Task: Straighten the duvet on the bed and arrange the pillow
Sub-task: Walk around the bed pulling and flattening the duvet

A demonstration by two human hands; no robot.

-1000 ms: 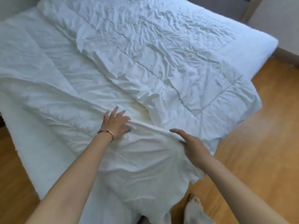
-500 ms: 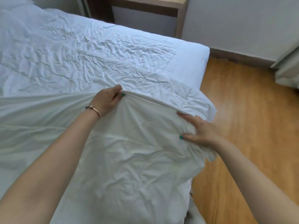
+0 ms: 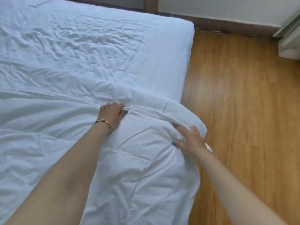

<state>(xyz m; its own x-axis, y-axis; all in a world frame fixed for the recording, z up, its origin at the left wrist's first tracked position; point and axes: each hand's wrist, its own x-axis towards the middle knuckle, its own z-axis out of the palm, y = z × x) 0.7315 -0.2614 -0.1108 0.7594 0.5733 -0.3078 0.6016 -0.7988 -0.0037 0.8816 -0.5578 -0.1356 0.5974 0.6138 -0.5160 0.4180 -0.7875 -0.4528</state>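
Note:
A white duvet (image 3: pixel 139 172) lies crumpled over the near half of the bed (image 3: pixel 170 51), its folded edge running from the left side to the right corner. My left hand (image 3: pixel 112 115), with a gold bracelet on the wrist, grips that edge near the middle. My right hand (image 3: pixel 190 140) pinches the same edge at the bed's right side, thumb under a fold. The far half of the bed shows a wrinkled white sheet (image 3: pixel 84 46). No pillow is in view.
A wooden floor (image 3: pixel 243 111) runs along the bed's right side. A dark skirting board (image 3: pixel 227 25) and pale wall close off the far end, with a light curtain or panel (image 3: pixel 289 34) at the top right corner.
Both hands have carried the duvet edge farther up the bed and lowered it onto the mattress. The view has shifted toward the bed's far right corner.

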